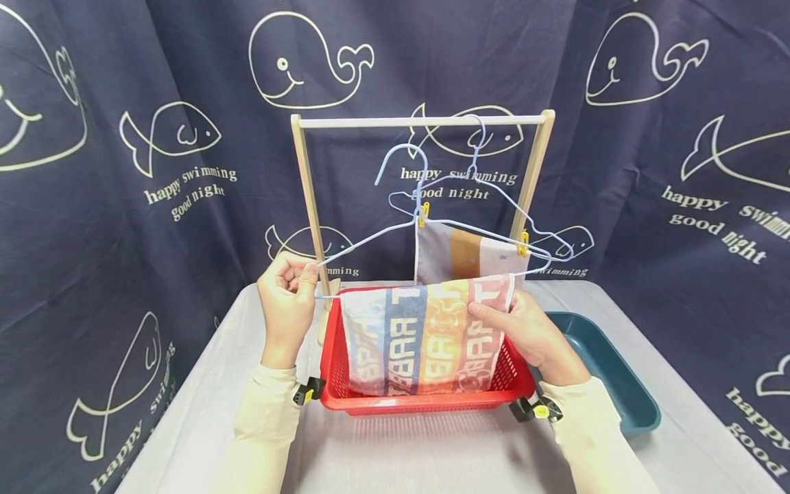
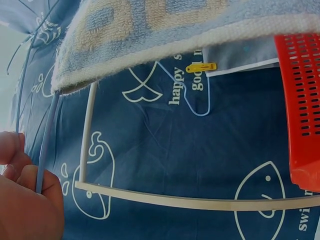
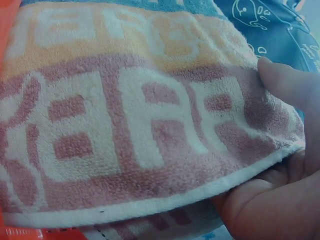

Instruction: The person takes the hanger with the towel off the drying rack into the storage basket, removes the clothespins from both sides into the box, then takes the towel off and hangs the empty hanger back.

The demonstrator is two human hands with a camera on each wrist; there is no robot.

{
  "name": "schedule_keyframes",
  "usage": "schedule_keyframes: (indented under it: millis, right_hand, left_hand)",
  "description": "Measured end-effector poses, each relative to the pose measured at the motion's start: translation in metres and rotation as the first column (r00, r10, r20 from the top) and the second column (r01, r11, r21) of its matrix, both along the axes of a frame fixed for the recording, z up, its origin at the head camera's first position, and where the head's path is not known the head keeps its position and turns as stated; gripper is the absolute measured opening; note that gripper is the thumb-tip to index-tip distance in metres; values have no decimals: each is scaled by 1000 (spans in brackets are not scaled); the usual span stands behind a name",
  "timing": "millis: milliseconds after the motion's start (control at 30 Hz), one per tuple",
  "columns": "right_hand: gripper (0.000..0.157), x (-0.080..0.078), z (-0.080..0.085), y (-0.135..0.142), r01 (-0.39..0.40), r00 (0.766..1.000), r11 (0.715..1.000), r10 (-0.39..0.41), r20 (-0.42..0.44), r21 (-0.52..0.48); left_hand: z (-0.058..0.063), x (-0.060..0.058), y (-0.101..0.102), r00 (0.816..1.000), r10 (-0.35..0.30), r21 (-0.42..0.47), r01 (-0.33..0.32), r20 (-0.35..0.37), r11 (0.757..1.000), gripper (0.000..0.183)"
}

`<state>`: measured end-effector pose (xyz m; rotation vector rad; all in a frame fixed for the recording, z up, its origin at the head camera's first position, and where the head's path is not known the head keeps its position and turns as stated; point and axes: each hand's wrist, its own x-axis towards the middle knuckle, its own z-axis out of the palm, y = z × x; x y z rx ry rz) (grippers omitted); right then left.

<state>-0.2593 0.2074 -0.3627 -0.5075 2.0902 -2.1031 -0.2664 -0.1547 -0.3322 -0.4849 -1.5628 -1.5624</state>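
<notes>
A striped terry towel with letters hangs folded over the lower bar of a light blue wire hanger, above the red basket. My left hand grips the hanger's left end; in the left wrist view its fingers curl round the wire. With thumb in front and fingers behind, my right hand pinches the towel's upper right edge. The right wrist view shows the thumb on the towel's face and the fingers partly hidden beneath its white border. The hanger's hook points up, free of the rack's rod.
Behind stands a wooden rack. A second hanger hangs on it, with a grey and brown cloth held by yellow clips. To the right lies a dark teal tray. A navy curtain with whales surrounds the table.
</notes>
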Motion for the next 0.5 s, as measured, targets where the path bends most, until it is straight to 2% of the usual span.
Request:
schedule_keyframes:
  millis: [500]
  right_hand:
    - [25, 2, 2, -6, 76, 997, 997, -76, 33, 16]
  left_hand:
    - [-1, 0, 3, 1000, -7, -7, 7, 27, 1000, 5]
